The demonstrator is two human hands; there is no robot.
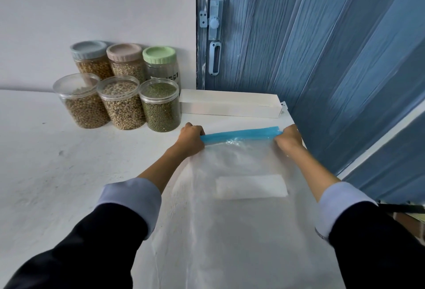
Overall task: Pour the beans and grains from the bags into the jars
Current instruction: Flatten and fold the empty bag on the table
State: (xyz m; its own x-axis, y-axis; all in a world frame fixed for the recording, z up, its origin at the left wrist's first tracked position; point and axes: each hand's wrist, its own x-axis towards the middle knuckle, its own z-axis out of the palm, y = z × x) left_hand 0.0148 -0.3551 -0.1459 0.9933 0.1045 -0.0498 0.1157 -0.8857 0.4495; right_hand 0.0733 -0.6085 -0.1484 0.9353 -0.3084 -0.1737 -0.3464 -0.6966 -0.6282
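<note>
Hands, left hand (190,138) and right hand (288,138), grip the empty-looking clear plastic bag's blue zip strip (241,134); tugging unevenly could tear it.

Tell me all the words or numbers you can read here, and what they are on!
None can be read.
Clear plastic jar with the green screw lid: dark print on its side, too blurred to read.
Clear plastic zip bag with the blue seal strip: its white label patch looks blank.
Long white cardboard box: no text visible.
</note>
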